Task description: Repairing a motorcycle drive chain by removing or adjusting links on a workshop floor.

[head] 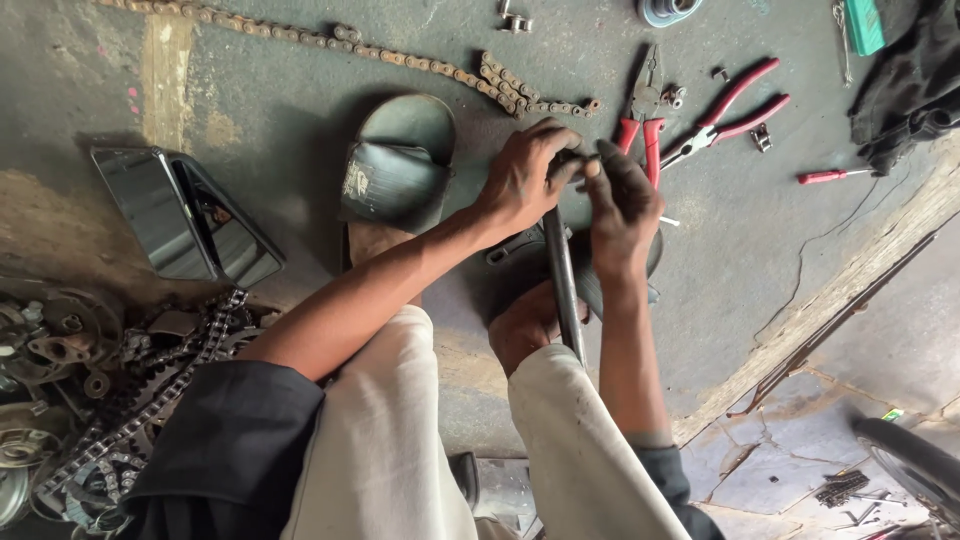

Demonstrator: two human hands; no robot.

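Both hands, left hand and right hand, pinch closed on top of dark metal rod at centre, chain at 11 o'clock; rod likely stiff, heavy, greasy—grip upper end.

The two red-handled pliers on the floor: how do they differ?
The pliers by the hands lie closed, handles together, partly hidden by the right hand. The long-nose pliers lie farther right, handles spread, slimmer, in full view. Both have red handles and rest on the floor.
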